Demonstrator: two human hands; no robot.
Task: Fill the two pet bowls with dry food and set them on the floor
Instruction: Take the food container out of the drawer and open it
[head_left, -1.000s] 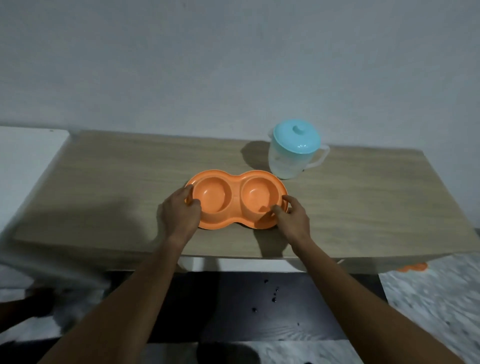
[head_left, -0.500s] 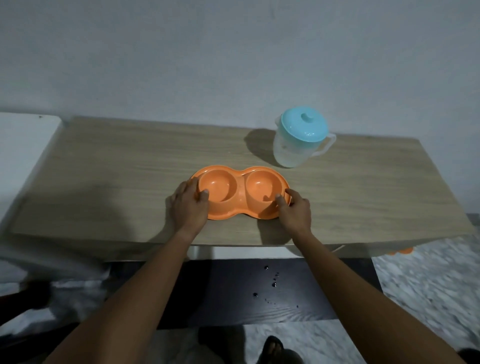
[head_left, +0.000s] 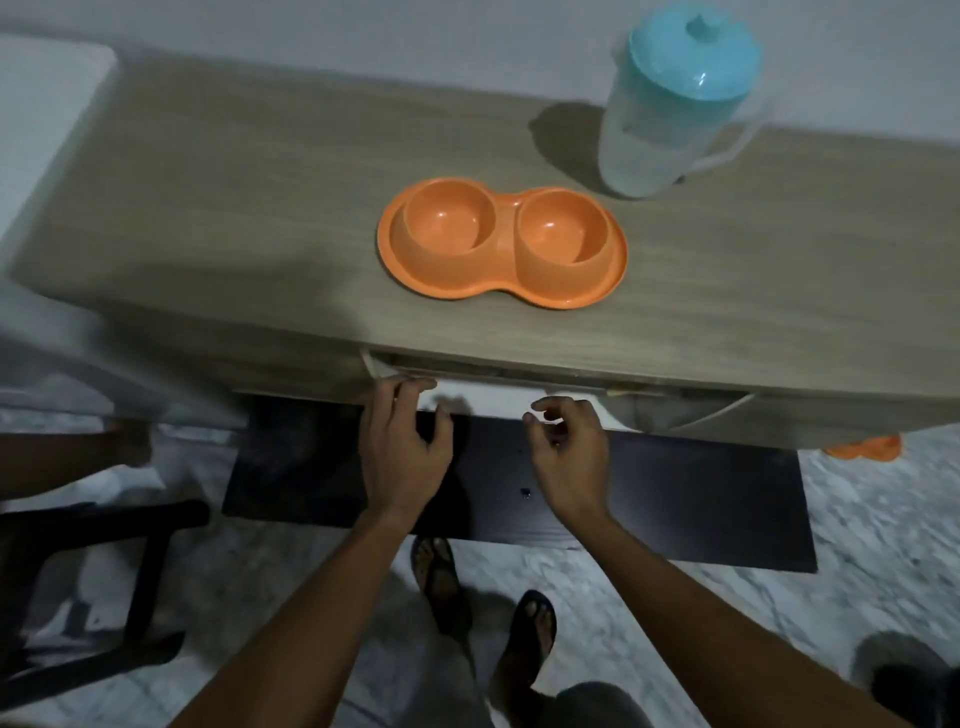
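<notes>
Clearly little of the task is done. The wooden table (head_left: 260, 208) stands against the wall, its top bare apart from two things. Largest of these is the translucent jug (head_left: 670, 114) with its blue lid (head_left: 693, 49) seated on top, standing at the back right; whether it holds any dry food cannot be told through the cloudy wall. Just in front of it and to its left, close but apart, lies the orange double pet bowl (head_left: 501, 244), flat on the tabletop near the front edge. Both wells look empty, so filling is not begun, and the move to the floor (head_left: 883, 519) comes after that. Neither hand touches the bowl or the jug. Both are below the table's front edge: the left hand (head_left: 402, 457) loosely spread with fingers forward, holding nothing, and the right hand (head_left: 569, 457) with fingers curled loosely inward, also empty. Opening the jug seems the likely next need.
</notes>
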